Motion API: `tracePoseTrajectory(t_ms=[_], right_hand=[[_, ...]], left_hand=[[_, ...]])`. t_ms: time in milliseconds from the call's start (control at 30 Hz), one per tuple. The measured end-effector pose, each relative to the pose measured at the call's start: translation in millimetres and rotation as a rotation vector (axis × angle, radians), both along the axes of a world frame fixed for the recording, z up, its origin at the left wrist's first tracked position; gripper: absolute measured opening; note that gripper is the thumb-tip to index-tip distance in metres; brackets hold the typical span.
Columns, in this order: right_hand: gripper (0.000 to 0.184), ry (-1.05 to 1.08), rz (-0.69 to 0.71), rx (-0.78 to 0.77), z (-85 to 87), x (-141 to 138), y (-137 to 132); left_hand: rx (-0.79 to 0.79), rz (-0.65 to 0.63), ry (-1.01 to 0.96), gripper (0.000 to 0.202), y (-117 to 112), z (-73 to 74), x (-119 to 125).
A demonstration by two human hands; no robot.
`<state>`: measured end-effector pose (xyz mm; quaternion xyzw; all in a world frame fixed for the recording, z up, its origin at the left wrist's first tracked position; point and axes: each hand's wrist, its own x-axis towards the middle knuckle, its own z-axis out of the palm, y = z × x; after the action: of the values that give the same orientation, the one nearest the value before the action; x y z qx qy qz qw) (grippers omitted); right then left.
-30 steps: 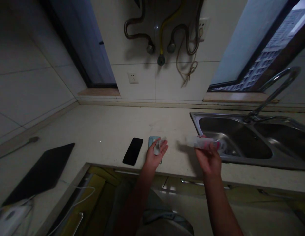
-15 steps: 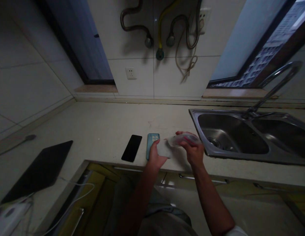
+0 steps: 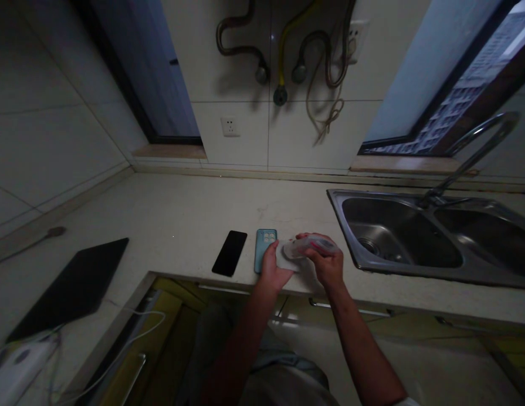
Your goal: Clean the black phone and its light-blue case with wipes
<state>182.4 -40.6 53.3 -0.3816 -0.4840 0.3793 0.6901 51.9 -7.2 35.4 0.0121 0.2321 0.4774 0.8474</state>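
Just above the counter, my left hand is closed with its thumb over a pale, flat piece, which could be cloth or paper. My right hand is wrapped around a clear plastic container with a pinkish-red patch. The container lies tilted, its left end at the pale piece; I cannot tell whether they touch. A teal phone case, with several round camera cutouts, lies under the edge of my left thumb or right beside it. Left of the case is a black smartphone, screen up.
A double steel sink with a curved faucet is set into the counter on the right. At left lie a dark flat panel and a white device with a cable. Pipes hang on the wall.
My right hand has brought the plastic container a little left and down, closer to the pale piece in my left hand. The view has shifted slightly.
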Motion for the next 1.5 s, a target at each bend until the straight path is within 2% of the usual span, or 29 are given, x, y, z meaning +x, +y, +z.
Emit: tracePoseTrajectory(t_ms=[100, 233, 367, 500, 633, 867, 1033, 1267, 1433, 1500], right_hand=[[0.036, -0.002, -0.053, 0.003, -2.3, -5, 0], [0.042, 0.107, -0.05, 0.045, 12.9, -9, -4], [0.047, 0.245, -0.008, -0.002, 25.0, -11, -7], [0.046, 0.348, -0.059, -0.052, 21.1, -6, -5], [0.041, 0.401, -0.18, -0.043, 9.2, 5, 2], [0.037, 0.156, -0.32, -0.098, -8.4, 7, -1], [0.039, -0.056, -0.345, -0.007, -5.1, -1, -10], [0.037, -0.124, -0.334, 0.021, -1.7, -4, -6], [0.034, -0.16, -0.211, -0.107, -0.3, 20, 14], [0.032, -0.139, -0.255, -0.107, -2.6, 39, 30]], left_hand=[[-0.044, -0.007, 0.005, 0.028, -2, -1.5, 0], [-0.068, 0.007, 0.02, 0.03, 0, -2.5, -4], [-0.031, -0.005, -0.002, 0.03, 0, 1.9, -7], [-0.059, -0.04, 0.06, 0.027, -5, 4.9, -6], [-0.074, -0.005, 0.13, 0.022, -12, 3.3, -7], [-0.029, 0.077, 0.229, 0.017, -23, 7.1, 2], [-0.015, 0.146, 0.318, 0.02, -25, 11.9, 6], [0.014, 0.207, 0.375, 0.021, -23, 12.9, 5], [0.043, 0.162, 0.37, 0.02, -22, 5.2, 0], [0.014, 0.176, 0.355, 0.02, -22, 4.4, -6]])
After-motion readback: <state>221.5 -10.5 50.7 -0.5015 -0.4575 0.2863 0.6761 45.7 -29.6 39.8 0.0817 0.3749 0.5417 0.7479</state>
